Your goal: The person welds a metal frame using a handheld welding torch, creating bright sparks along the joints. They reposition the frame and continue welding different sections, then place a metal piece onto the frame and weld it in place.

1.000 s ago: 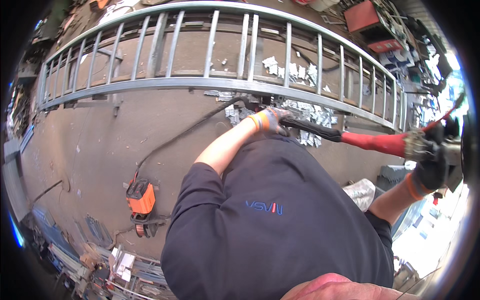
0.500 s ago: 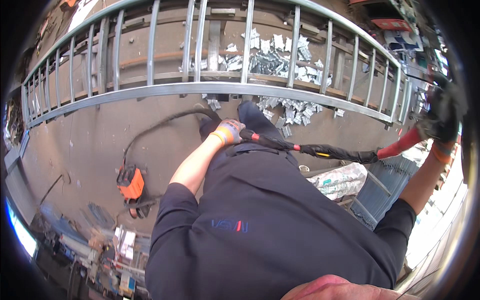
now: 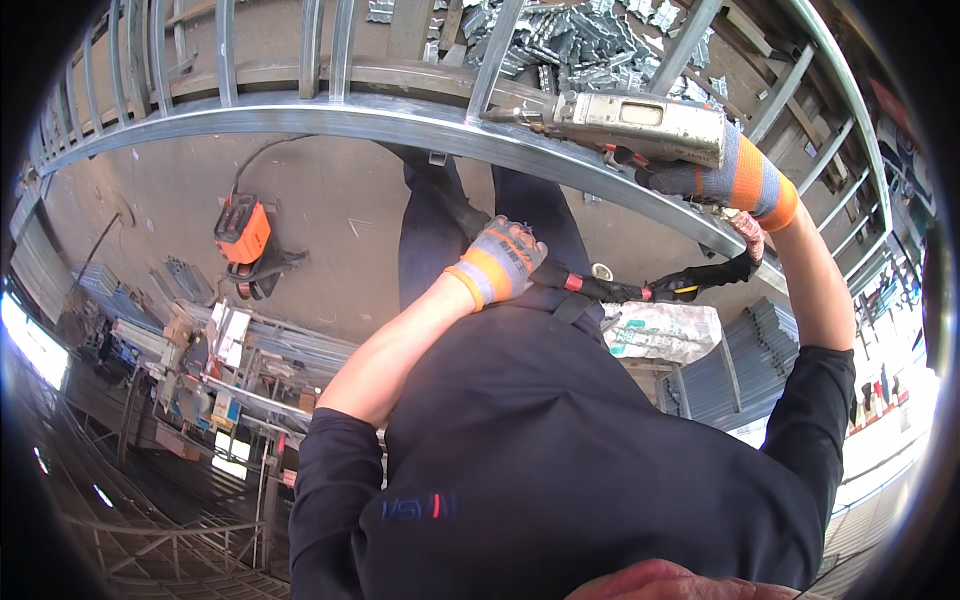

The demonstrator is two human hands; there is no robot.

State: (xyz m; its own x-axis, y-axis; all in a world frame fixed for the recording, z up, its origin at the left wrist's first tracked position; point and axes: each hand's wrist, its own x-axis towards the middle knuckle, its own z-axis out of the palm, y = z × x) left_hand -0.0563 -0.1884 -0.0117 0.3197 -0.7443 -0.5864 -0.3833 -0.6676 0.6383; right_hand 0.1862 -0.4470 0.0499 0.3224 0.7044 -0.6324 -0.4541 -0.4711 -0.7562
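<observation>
A: Head view. What does the right hand (image 3: 745,180) hold?
B: It wears a grey-and-orange knitted glove. Its fingers are closed around the dark grip of a worn, pale-metal handheld tool with a narrow tip (image 3: 640,118), positioned over the near rail of a silver, ladder-shaped metal frame (image 3: 380,118).
A: Is the tip in contact?
B: That cannot be told. It sits close beside the joint of a rung and the rail.
A: The left hand (image 3: 500,258)?
B: Gloved alike, in front of the waist, fingers curled tight around a black-sheathed cable with red bands (image 3: 610,290).
A: Surroundings?
B: A boxy orange-and-black unit (image 3: 243,235) on the brown floor (image 3: 330,210), to the left; a heap of shiny silver metal pieces (image 3: 570,40) past the near rail; a whitish printed sack (image 3: 660,332) right of the waist.
</observation>
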